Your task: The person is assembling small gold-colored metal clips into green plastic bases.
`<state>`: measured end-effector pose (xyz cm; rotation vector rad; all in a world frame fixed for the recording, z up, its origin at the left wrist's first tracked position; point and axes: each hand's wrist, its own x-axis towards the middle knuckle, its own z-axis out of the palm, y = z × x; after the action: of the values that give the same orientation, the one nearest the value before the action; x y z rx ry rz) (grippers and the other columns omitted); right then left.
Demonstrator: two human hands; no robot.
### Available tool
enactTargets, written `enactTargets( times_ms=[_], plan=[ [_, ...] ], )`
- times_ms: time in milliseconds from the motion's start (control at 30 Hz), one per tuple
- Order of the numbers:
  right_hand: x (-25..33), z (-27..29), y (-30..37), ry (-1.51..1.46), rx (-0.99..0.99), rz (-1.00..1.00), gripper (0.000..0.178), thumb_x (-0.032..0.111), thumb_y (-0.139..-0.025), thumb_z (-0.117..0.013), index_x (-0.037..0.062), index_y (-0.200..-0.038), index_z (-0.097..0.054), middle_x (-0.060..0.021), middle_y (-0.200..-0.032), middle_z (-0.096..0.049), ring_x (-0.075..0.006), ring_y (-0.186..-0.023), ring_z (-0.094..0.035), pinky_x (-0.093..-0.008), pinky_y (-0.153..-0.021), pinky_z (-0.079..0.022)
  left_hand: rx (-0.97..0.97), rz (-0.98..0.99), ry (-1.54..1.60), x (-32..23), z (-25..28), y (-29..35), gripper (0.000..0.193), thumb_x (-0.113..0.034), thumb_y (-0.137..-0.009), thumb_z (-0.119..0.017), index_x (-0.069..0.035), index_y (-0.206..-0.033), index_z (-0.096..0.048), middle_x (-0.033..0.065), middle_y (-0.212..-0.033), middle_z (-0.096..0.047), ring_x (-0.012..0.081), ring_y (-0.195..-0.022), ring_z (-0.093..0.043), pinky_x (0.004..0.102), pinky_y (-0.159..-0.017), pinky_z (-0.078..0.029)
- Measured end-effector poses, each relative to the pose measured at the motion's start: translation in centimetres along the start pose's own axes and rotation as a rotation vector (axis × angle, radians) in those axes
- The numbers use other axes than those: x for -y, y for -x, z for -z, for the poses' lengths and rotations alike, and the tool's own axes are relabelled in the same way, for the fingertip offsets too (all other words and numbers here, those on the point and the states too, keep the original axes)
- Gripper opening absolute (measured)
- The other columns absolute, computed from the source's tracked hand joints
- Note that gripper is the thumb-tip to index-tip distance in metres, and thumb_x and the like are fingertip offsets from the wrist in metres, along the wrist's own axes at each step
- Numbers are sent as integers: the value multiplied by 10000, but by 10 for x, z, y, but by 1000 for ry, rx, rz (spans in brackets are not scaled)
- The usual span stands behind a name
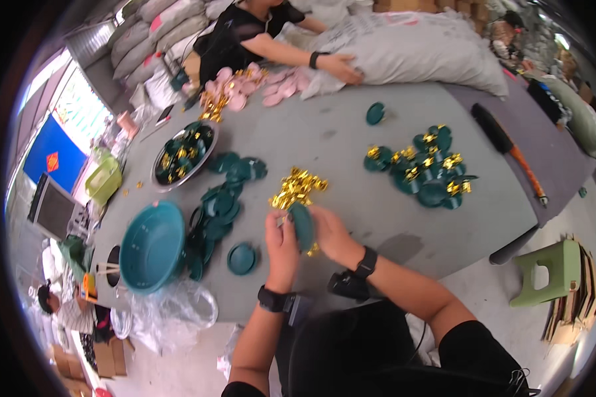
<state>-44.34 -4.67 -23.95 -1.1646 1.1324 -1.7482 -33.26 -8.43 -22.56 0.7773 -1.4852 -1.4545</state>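
My left hand [283, 250] and my right hand [332, 233] meet over the grey table, both closed on a dark green round disc [302, 226] tilted on edge between them. Just beyond it lies a heap of shiny gold clips [297, 188]. To the left, loose green discs [220, 210] are spread in a curved pile, and a single green disc [242, 259] lies flat nearer me. Green discs fitted with gold clips [434, 173] form a pile on the right. Another green disc [375, 113] sits apart farther back.
A teal basin [151, 248] stands left, near a metal bowl [213, 151] of green and gold pieces. Pink discs [237, 89] lie at the back. Across the table, a person's hands touch a large white sack [410, 53]. An orange-handled brush [510, 149] lies right; a green stool [548, 272] stands below.
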Motion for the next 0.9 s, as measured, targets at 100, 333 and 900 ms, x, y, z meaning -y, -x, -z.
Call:
enactTargets(
  times_ms=[100,333,900],
  plan=[
    [3,10,-4,-63,6,-35,302,269,-965,-410,8,-902,-548,37,-645,-455,-49,-587,-423,-239,-516,-371,29,-81,3,2,-5,-9,94,-150,-964,-414,-85,-1029,-432,-11,-725,-524,29,-593,-447,172,-487,-339],
    [35,44,-26,13,98,-242,145,210,-881,-490,97,-936,-562,33,-674,-502,-38,-586,-440,-211,-480,-327,120,-142,-451,-13,15,-34,166,-116,-931,-462,-44,-1079,-441,56,-723,-573,123,-615,-525,267,-577,-419],
    [-6,96,-47,-710,-456,-280,293,385,-856,-519,160,-1042,-545,9,-802,-532,-127,-676,-456,-258,-619,-385,-263,-733,313,-121,48,56,211,-166,-866,-489,2,-992,-506,125,-776,-563,218,-704,-576,303,-623,-482]
  ],
)
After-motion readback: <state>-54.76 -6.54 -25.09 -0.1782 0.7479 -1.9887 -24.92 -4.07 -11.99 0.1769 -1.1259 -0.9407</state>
